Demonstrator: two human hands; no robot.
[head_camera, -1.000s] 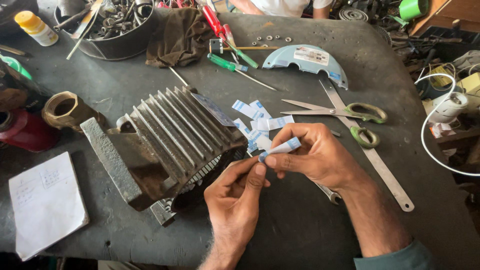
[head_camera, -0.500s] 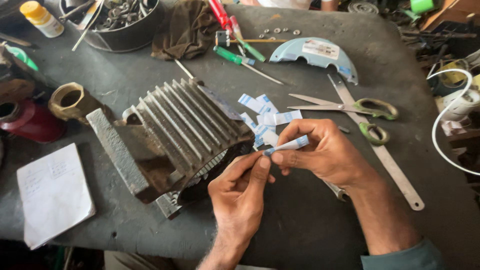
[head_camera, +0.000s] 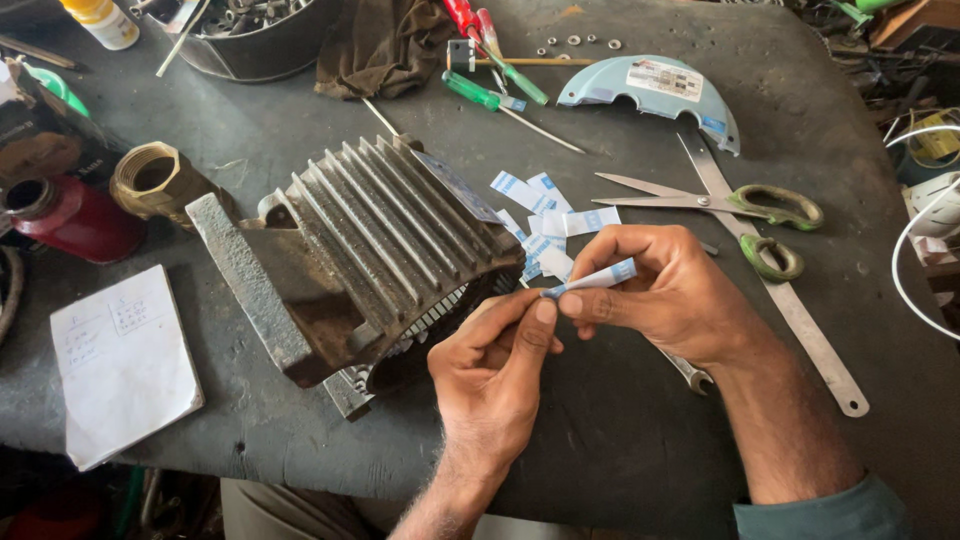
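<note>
- The right hand (head_camera: 665, 295) has its fingers curled in, pinching a small rolled paper strip (head_camera: 592, 279), white with blue marks.
- The left hand (head_camera: 495, 370) pinches the strip's near end between thumb and forefinger; its other fingers seem folded under.
- Just beyond both hands lie loose paper strips (head_camera: 545, 215) on the tabletop (head_camera: 620, 440).
- Left of the hands sits a finned metal motor housing (head_camera: 350, 260); scissors (head_camera: 740, 215) lie beyond the right hand.

Both hands meet over the dark table (head_camera: 640, 440): the right hand (head_camera: 670, 295) and left hand (head_camera: 495, 375) pinch a small blue-and-white paper strip (head_camera: 595, 279) together, with more strips (head_camera: 545, 215) at its 11 o'clock, a finned metal housing (head_camera: 370, 260) at 9, scissors (head_camera: 730, 205) at 2
</note>
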